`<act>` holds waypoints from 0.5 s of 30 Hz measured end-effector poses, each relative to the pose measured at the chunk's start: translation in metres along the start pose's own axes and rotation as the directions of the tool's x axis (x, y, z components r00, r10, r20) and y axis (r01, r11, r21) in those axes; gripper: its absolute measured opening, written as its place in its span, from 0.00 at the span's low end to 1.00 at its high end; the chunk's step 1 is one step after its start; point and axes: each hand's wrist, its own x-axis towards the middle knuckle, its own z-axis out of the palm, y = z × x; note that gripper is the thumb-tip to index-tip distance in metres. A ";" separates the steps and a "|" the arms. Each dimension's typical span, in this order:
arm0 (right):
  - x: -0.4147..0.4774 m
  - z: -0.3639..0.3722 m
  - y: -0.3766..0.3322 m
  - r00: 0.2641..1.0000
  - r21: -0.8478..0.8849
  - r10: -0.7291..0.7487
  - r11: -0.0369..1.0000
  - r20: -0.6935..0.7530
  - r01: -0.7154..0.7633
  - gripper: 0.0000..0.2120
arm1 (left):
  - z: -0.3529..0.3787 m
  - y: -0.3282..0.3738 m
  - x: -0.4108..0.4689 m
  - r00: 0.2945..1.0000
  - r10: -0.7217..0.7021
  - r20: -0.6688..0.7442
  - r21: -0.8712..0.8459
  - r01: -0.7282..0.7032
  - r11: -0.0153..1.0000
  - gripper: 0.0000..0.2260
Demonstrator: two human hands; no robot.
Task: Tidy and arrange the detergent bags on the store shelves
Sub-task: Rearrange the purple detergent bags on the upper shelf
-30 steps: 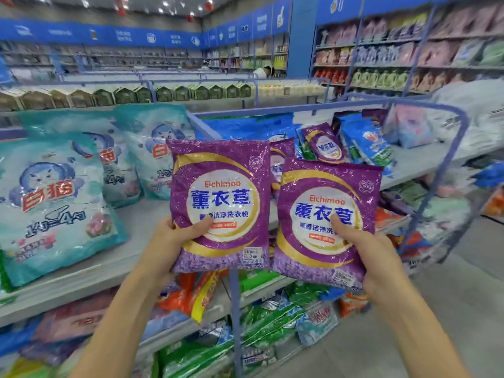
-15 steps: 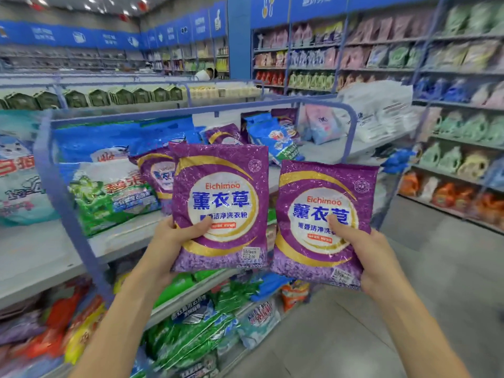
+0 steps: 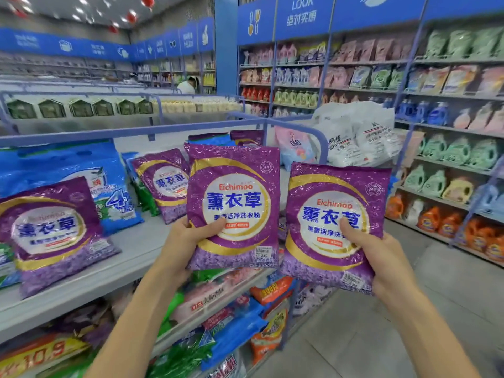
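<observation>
I hold two purple Eichimoo detergent bags upright in front of the shelf. My left hand point(image 3: 185, 241) grips the left purple bag point(image 3: 234, 192) by its lower left edge, thumb on the front. My right hand point(image 3: 381, 257) grips the right purple bag point(image 3: 335, 192) at its lower right, thumb across the label. Two more purple bags lean on the grey top shelf point(image 3: 131, 257): one at the left point(image 3: 51, 230), one behind point(image 3: 163, 181). A big blue detergent bag point(image 3: 81, 165) stands between them.
A blue rail point(image 3: 152, 130) frames the top shelf. Lower shelves hold mixed green, orange and blue bags point(image 3: 234, 334). White sacks point(image 3: 354, 132) and a pink bag point(image 3: 296, 148) sit at the shelf's far end. Bottle shelving point(image 3: 450, 159) lines the right of the tiled aisle point(image 3: 409, 296).
My view has moved right along the shelf; the white-cat bags have left the view and more purple bags appear at left. Both hands keep the same grip on their bags.
</observation>
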 end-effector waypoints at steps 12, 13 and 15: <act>0.197 -0.025 0.005 0.977 -0.028 0.086 0.996 0.196 -0.082 0.16 | 0.067 -0.043 0.122 0.973 0.007 -0.229 0.023 -0.002 1.000 0.18; 0.215 -0.026 0.006 0.972 -0.026 0.090 0.996 0.216 -0.087 0.15 | 0.073 -0.047 0.130 0.966 0.012 -0.259 0.023 -0.006 1.000 0.19; 0.251 -0.028 0.005 0.961 -0.028 0.108 0.994 0.254 -0.104 0.13 | 0.087 -0.055 0.144 0.946 0.018 -0.323 0.024 -0.011 1.000 0.21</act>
